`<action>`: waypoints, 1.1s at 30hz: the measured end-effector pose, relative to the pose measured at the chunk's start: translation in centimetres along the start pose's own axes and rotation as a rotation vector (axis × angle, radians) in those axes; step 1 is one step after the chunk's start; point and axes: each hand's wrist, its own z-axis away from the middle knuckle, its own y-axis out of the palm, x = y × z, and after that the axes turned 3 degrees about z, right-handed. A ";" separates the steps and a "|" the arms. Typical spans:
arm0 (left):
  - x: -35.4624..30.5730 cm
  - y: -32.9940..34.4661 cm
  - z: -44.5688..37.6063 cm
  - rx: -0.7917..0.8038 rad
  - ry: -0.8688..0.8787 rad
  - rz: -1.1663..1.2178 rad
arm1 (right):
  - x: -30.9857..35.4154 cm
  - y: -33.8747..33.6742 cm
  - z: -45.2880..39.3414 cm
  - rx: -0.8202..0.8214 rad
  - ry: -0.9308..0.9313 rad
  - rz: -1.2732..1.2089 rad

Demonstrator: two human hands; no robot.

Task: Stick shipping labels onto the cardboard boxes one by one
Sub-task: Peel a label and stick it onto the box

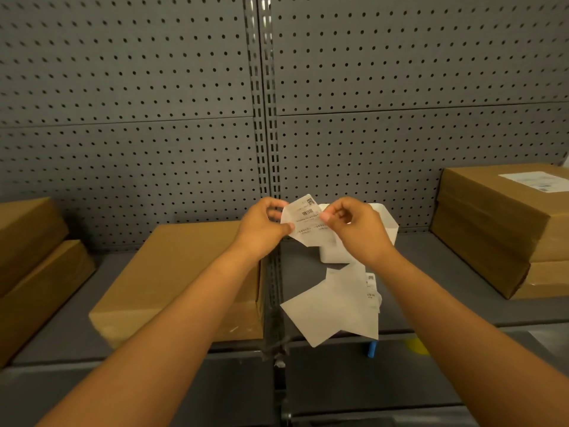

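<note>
Both hands, left hand [261,224] and right hand [354,229], pinch the thin white printed paper shipping label [306,221] at its side edges; judging it light, floppy, crease-prone, so edge grip suits.

label print: the text on the shipping label [304,218] is too small and blurred to read
white bin [385,221]: front mostly hidden behind the right hand [354,229] and the label
left stack of boxes [34,260]: cut off by the left edge
right stack of boxes [505,229]: cut off by the right edge
loose sheets [332,306]: print at their right edge too small to tell
blue object [372,349]: mostly hidden under the shelf lip
</note>
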 end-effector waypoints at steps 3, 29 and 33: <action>0.1 -1.8 -0.2 -0.101 0.012 0.017 | 1.5 1.0 -0.2 0.001 -0.030 -0.003; 4.9 -19.2 2.2 -0.031 -0.184 0.290 | 10.5 14.2 1.8 0.010 0.195 -0.349; 5.4 -20.0 2.6 -0.071 -0.190 0.316 | 10.6 15.0 2.0 0.041 0.222 -0.312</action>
